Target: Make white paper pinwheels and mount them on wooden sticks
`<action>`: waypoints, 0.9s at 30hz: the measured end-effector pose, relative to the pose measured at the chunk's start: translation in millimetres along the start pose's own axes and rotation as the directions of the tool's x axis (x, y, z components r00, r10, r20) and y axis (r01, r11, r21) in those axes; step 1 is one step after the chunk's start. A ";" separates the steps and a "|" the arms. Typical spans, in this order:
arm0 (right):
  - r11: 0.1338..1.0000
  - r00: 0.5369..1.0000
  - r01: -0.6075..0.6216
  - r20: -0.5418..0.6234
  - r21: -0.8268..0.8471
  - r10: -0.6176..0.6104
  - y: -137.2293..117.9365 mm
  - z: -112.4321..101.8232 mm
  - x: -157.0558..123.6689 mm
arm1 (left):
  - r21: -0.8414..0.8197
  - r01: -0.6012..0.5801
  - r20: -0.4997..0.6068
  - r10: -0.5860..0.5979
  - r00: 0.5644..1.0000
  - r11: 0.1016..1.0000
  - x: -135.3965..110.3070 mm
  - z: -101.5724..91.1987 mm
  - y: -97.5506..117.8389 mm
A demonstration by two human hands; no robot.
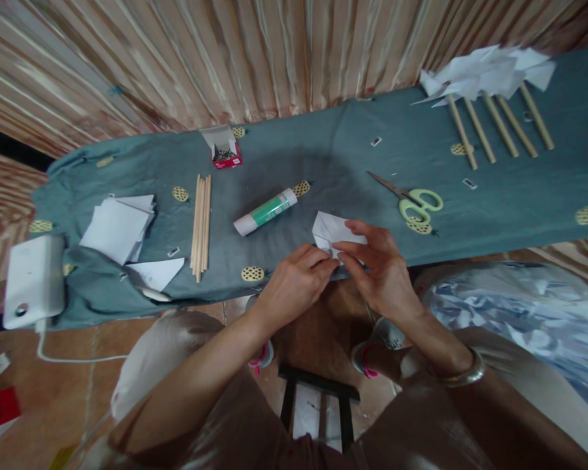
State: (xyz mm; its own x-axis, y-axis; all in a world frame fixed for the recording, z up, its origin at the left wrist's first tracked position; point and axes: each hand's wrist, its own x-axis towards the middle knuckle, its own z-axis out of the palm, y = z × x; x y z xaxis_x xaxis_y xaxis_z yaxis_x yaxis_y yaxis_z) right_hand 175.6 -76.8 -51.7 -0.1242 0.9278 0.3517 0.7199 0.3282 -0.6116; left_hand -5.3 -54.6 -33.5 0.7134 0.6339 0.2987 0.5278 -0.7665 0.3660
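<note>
A folded white paper piece [329, 230] lies at the near edge of a long board covered in grey-blue cloth [284, 163]. My left hand [294, 284] pinches its near corner with curled fingers. My right hand [379, 267] presses and grips the paper's right side, thumb and fingers closed on it. A glue stick [265, 211] lies just beyond the paper to the left. Green-handled scissors [411, 201] lie to the right of the paper.
A bundle of wooden sticks [200, 225] and a stack of white paper squares [117, 227] lie at left, with a white device [33, 281] at the board's end. A small red box [224, 151] sits at the back. Finished paper pinwheels on sticks [490, 98] lie at far right.
</note>
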 end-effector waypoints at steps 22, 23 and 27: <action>0.944 0.984 0.176 0.078 -0.280 -0.161 -10.7 10.9 -9.3 | -0.005 0.009 -0.001 -0.009 1.000 1.000 2.5 0.4 -0.5; 0.944 0.984 0.177 0.082 -0.277 -0.160 -11.4 11.6 -8.9 | 0.000 0.016 0.003 -0.016 1.000 1.000 2.8 0.2 -1.0; 0.951 0.983 0.179 0.078 -0.252 -0.165 -11.8 14.2 -6.0 | 0.017 0.029 0.005 -0.029 1.000 0.999 3.3 0.5 -3.6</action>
State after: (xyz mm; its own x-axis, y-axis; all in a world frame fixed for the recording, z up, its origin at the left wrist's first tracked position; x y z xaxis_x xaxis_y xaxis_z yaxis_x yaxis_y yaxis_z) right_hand 158.2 -83.7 -56.6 -0.2940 0.8720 0.3914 0.8345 0.4338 -0.3396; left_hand -4.6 -49.8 -34.2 0.6999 0.6557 0.2833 0.5561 -0.7491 0.3599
